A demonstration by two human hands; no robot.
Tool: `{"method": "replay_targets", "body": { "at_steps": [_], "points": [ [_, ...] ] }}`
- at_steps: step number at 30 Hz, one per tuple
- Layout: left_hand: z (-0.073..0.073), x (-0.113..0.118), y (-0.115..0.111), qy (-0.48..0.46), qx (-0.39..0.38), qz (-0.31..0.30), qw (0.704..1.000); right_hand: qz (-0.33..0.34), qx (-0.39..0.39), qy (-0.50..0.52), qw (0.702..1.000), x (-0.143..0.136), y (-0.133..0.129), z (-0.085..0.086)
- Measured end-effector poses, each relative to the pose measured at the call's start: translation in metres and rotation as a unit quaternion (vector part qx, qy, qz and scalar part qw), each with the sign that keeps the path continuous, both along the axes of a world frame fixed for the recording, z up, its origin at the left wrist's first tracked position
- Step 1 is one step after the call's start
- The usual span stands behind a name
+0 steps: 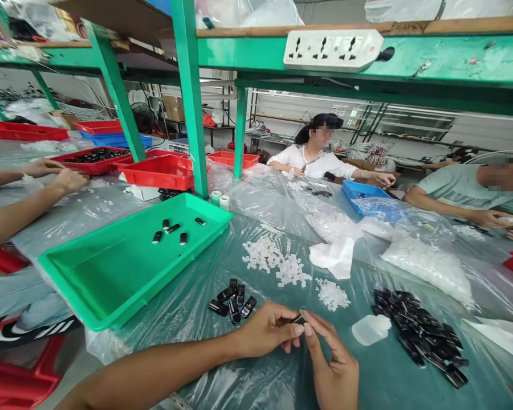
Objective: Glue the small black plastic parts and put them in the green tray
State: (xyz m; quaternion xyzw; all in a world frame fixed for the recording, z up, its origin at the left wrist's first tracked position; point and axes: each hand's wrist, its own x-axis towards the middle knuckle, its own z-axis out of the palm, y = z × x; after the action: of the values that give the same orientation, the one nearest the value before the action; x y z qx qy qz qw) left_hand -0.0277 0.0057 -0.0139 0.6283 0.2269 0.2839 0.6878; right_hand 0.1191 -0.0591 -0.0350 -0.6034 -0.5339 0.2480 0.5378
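At left, we see green tray (106, 276), five black parts (183, 238) lying inside. Near tray, small cluster of black pieces (234, 311) on table (175, 322). Our left hand (265, 331) pinches small dark part (300, 319), held between both hands above table. Beyond, white bits (293, 270) in three heaps. Our right hand (334, 364) pinches same part from other side. Farther right, translucent bottle (370, 330) beside larger black pile (423, 327).

A workshop — small black parts (419, 327) heaped at four o'clock on a plastic-covered bench (175, 319), workers (306, 163) at two and three, a power strip (331, 50) at one.
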Motion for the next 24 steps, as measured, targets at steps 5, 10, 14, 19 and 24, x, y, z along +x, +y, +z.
{"method": "replay_targets", "body": {
  "at_steps": [5, 10, 14, 19, 24],
  "points": [
    [0.009, 0.001, 0.011, -0.001, -0.055, 0.004, 0.998, 0.027, -0.028, 0.015, 0.999, 0.003, 0.003, 0.010],
    [0.018, -0.008, 0.019, -0.021, -0.148, 0.065, 0.987, -0.034, -0.039, 0.054, 0.997, 0.009, -0.003, 0.023],
    [0.020, -0.015, 0.025, -0.027, -0.180, 0.108, 0.977, -0.065, 0.064, 0.017, 0.996, 0.024, -0.003, 0.019],
    [0.034, -0.029, 0.034, -0.015, -0.153, 0.139, 0.978, -0.010, 0.107, -0.002, 0.994, 0.031, -0.004, 0.016],
    [0.072, -0.080, 0.065, 0.007, -0.053, 0.259, 0.964, 0.047, 0.082, 0.013, 0.995, 0.026, -0.009, 0.019]
  ]
}}
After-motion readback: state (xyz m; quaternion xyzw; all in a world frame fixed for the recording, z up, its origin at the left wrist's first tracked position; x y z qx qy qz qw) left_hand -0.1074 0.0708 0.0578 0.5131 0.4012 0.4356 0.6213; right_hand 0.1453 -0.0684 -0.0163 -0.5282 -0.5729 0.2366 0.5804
